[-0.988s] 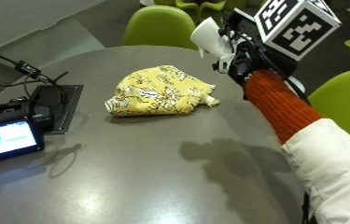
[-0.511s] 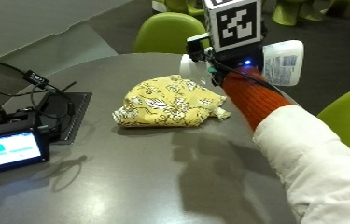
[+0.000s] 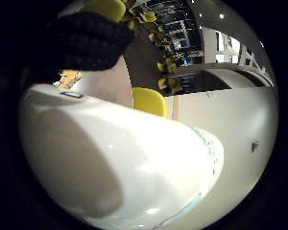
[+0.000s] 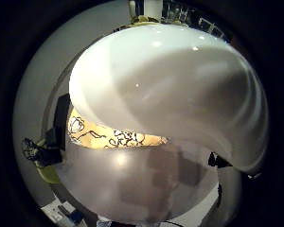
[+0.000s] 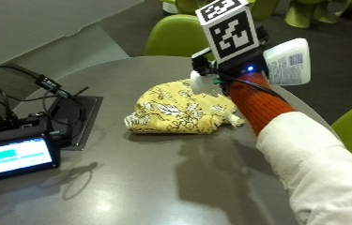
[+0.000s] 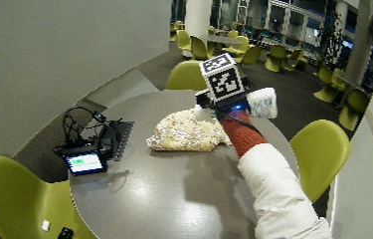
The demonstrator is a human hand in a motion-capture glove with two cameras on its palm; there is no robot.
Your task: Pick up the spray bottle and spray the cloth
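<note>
Outside view, nearest: a white padded sleeve with an orange knitted cuff reaches over the round grey table.
Right hand: the black-gloved right hand is raised above the table's far side, just over the far end of the cloth.
Fingers: curled round the bottle; one black-gloved fingertip shows wrapped over its body in the little finger side palm view.
Spray bottle: the white plastic spray bottle is held clear of the table, tilted, its printed label showing beside the hand; its white body fills both palm views.
Spray head: a small white part shows at the hand's cloth side; whether it is the nozzle cannot be told.
Cloth: the yellow crumpled cloth with a dark line pattern lies bunched on the table below the hand, and shows past the bottle in the thumb side palm view.
Table's near left: a small black screen device with a lit display, a dark flat tray beside it, and black cables.
Beyond the table: a lime-green moulded chair.
</note>
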